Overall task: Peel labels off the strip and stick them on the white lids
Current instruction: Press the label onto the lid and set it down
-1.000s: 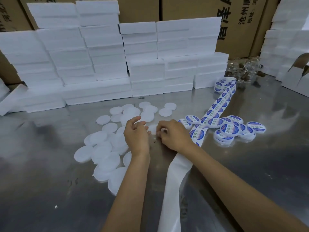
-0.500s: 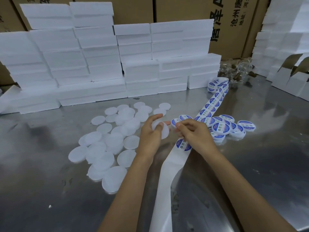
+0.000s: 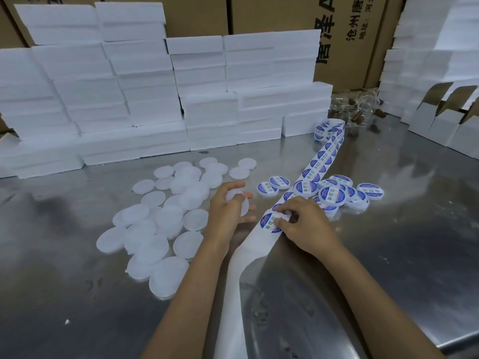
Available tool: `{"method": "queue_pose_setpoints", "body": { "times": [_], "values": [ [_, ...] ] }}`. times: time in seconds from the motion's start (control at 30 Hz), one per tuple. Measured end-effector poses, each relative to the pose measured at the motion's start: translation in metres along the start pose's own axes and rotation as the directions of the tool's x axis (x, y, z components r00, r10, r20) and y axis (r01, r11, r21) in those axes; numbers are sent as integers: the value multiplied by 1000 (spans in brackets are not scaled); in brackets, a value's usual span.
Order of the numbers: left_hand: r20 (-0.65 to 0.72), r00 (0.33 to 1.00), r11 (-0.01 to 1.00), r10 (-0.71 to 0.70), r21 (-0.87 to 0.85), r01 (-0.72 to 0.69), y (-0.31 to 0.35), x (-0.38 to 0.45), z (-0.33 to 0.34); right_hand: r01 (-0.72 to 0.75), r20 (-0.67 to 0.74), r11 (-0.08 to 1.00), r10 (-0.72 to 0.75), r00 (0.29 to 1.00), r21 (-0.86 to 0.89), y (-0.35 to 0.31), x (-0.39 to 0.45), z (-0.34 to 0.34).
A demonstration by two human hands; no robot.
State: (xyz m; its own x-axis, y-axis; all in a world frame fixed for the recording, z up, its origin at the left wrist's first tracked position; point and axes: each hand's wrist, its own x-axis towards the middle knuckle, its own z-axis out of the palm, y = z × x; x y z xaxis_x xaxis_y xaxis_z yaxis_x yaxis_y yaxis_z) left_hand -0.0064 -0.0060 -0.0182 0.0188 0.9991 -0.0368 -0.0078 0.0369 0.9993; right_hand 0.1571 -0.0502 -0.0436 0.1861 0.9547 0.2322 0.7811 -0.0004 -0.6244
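Observation:
My left hand [image 3: 228,211] holds one plain white lid [image 3: 242,203] just above the table, fingers curled round its edge. My right hand [image 3: 303,224] rests on the label strip [image 3: 321,156] and pinches the edge of a blue-and-white round label [image 3: 268,224] at the strip's near end. The strip runs diagonally from a small roll [image 3: 328,129] at the back down to bare backing paper [image 3: 233,294] between my forearms. Several unlabelled white lids [image 3: 160,229] lie scattered to the left. Several labelled lids [image 3: 334,195] are piled to the right of the strip.
Stacks of white foam blocks [image 3: 155,99] line the back of the steel table [image 3: 388,255], with cardboard boxes [image 3: 285,16] behind them. Open white cartons [image 3: 445,112] stand at the right. Clear glass jars [image 3: 360,107] lie at the back right.
My left hand has lifted a white lid away from the pile. My right hand moved down along the strip and took hold of the nearest label.

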Motion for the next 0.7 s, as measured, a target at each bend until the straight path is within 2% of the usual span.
{"method": "queue_pose_setpoints", "body": {
  "times": [0.33, 0.5, 0.7],
  "values": [
    [-3, 1000, 1000, 7, -6, -7, -3, 1, 2, 97, -87, 987, -108, 990, -131, -3, -4, 5],
    [9, 1000, 1000, 15, -5, -15, -2, 0, 2, 111, -88, 981, -126, 988, -157, -2, -4, 6],
    [169, 985, 999, 38, -44, -31, -3, -5, 10, 143, -103, 967, -167, 981, -209, -8, -7, 3]
  ]
}}
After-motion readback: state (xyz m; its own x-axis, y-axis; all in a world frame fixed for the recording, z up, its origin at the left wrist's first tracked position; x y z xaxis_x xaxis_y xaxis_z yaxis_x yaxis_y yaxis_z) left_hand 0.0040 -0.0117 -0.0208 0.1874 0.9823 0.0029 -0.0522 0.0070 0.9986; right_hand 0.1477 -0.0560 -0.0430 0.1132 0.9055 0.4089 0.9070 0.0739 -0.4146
